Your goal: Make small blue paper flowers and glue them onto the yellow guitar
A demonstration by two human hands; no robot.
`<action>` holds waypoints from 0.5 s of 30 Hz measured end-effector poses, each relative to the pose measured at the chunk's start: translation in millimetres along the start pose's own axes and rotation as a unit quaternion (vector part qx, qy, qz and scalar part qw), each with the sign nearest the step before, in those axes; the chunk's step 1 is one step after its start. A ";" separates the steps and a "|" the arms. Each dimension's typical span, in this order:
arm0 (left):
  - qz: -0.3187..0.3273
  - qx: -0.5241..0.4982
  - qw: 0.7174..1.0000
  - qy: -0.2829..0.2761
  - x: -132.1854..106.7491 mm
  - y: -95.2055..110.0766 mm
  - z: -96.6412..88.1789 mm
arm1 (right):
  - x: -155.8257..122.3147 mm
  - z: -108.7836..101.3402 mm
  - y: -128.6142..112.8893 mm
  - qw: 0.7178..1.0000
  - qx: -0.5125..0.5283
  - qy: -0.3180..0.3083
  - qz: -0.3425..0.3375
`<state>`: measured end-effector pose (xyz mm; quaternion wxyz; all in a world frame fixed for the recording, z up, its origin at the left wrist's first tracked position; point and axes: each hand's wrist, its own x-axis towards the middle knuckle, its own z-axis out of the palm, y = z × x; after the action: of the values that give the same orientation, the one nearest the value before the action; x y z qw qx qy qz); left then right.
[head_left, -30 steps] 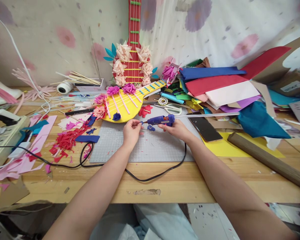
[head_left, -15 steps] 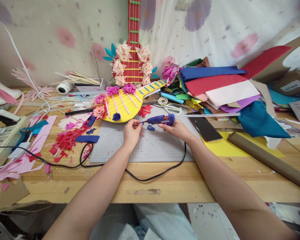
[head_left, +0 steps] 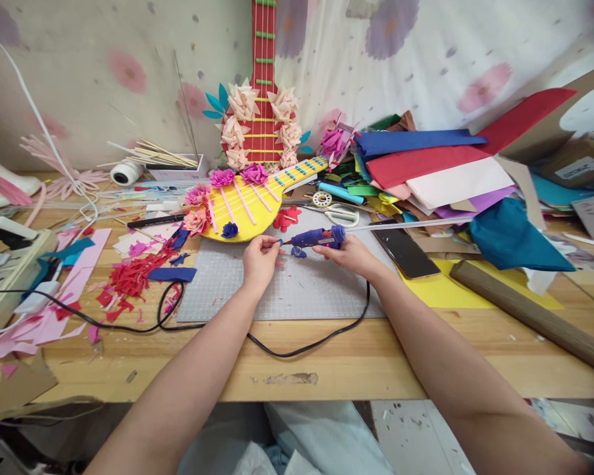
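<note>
My right hand [head_left: 347, 254] is closed round a blue glue gun [head_left: 317, 237], with a long clear glue stick [head_left: 410, 225] jutting from its back. Its nozzle points left, at the fingertips of my left hand [head_left: 261, 260]. Those fingers pinch a small blue paper piece [head_left: 280, 243], mostly hidden by them. Below the gun, a blue paper scrap [head_left: 298, 252] lies on the grey cutting mat [head_left: 218, 297]. Just behind my hands rests a yellow paper lute [head_left: 250, 214] decorated with pink flowers and a dark blue flower [head_left: 230, 229].
Red paper shreds [head_left: 133, 274] and a blue strip [head_left: 172, 274] lie left of the mat. A black cord [head_left: 297, 355] loops across the front. On the right are a phone [head_left: 406, 251], a brown paper roll [head_left: 525, 313] and stacked coloured paper [head_left: 426, 165]. White scissors [head_left: 341, 215] lie behind.
The glue gun's back end and its stick have tilted up slightly, and the nozzle remains by the left fingertips. Otherwise both hands hold nearly the same position.
</note>
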<state>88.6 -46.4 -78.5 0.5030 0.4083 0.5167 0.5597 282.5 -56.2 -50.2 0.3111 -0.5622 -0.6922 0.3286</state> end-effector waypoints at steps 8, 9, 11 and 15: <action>-0.012 -0.038 0.999 0.007 0.6 1.5 -1.0 | 3.1 -4.4 9.7 0.998 0.013 0.039 0.038; -0.016 -0.044 0.999 0.006 0.2 2.3 -0.9 | 5.0 -4.9 12.8 0.996 0.011 0.072 0.044; -0.025 -0.057 0.998 0.002 -1.2 4.2 -0.5 | 10.2 -5.7 19.7 0.987 -0.009 0.148 0.060; -0.047 -0.085 0.995 -0.006 -4.8 8.5 1.3 | 23.3 -6.9 31.1 0.964 -0.100 0.224 0.104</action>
<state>89.4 -50.5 -69.7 0.5649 0.3423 0.4828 0.5751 301.9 -27.8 -69.7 0.3645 -0.7183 -0.5721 0.1544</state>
